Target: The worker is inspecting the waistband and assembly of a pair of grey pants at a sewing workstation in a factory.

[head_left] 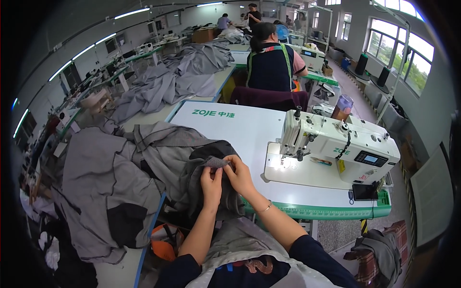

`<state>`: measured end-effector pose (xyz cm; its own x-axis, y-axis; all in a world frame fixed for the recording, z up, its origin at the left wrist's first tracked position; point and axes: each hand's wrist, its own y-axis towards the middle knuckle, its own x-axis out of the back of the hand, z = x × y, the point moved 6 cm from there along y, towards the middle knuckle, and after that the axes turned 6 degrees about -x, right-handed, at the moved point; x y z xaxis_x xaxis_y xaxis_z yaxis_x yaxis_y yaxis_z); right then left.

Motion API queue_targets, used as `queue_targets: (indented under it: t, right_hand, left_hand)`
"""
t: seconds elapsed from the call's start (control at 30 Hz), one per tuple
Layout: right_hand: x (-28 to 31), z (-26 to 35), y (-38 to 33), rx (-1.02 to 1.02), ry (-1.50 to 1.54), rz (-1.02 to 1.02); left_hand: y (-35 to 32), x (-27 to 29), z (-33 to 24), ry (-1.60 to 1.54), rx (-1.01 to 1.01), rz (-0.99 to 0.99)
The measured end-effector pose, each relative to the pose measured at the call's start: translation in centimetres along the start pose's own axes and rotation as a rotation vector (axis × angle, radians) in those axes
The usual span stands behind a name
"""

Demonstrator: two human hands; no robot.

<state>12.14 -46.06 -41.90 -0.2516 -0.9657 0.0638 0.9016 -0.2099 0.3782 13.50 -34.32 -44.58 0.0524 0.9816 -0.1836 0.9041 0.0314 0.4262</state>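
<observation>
The grey garment (176, 161) lay crumpled, between eight and nine o'clock from the view's centre, its cloth bunched in loose folds. A black section (222, 148) showed towards its two o'clock; a small grey flap (214, 162), pinched up, stood at three. Darker folds drooped towards five o'clock.

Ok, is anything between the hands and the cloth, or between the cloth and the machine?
Nothing visible blocks either: the left hand and right hand pinch the cloth directly. Toward the machine, only the right hand itself and white tabletop show.
</observation>
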Motion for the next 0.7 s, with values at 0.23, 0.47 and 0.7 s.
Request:
queue_targets:
  t: [0.23,0.47,0.7]
  right_hand:
    - [-0.1,-1.1,0.3,-0.197,0.143,0.243]
    - [-0.5,-1.9,0.1,-0.318,0.37,0.311]
    - [0.9,2.3,-0.2,0.135,-0.174,0.004]
  left_hand:
    - [-0.6,-0.1,0.3,-0.124,0.048,-0.064]
    - [-1.2,-0.1,0.6,-0.353,0.081,-0.031]
    - [-1.0,0.4,-0.2,-0.1,0.07,-0.014]
